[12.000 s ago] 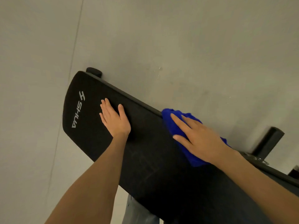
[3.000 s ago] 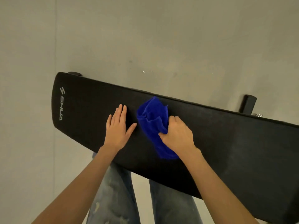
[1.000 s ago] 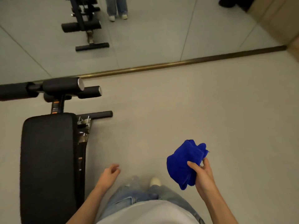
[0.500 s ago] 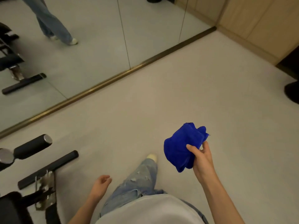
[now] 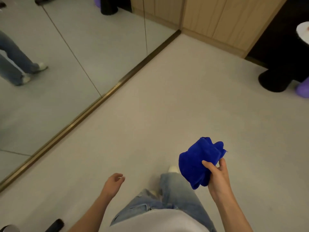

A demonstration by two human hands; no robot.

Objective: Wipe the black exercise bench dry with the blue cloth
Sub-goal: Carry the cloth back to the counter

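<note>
The bunched blue cloth (image 5: 195, 161) hangs in the air at the lower right, gripped from below by my right hand (image 5: 217, 176) with thumb and fingers curled round it. My left hand (image 5: 113, 181) hangs loose at lower centre, fingers softly curled, holding nothing. Of the black exercise bench only a black bar end (image 5: 55, 225) and a roller tip (image 5: 9, 228) show at the bottom left corner; its padded top is out of view.
A wall mirror with a brass floor strip (image 5: 93, 106) runs diagonally on the left and reflects a person's legs. Wooden cabinets (image 5: 217, 19) stand at the back. A black stool base (image 5: 275, 81) and a purple object (image 5: 302, 89) sit at the far right. My jeans and shoe (image 5: 173, 169) are below.
The view has swung right, away from the bench, which has slid almost out of frame. My right hand still holds the cloth; my left hand stays loose and has risen a little.
</note>
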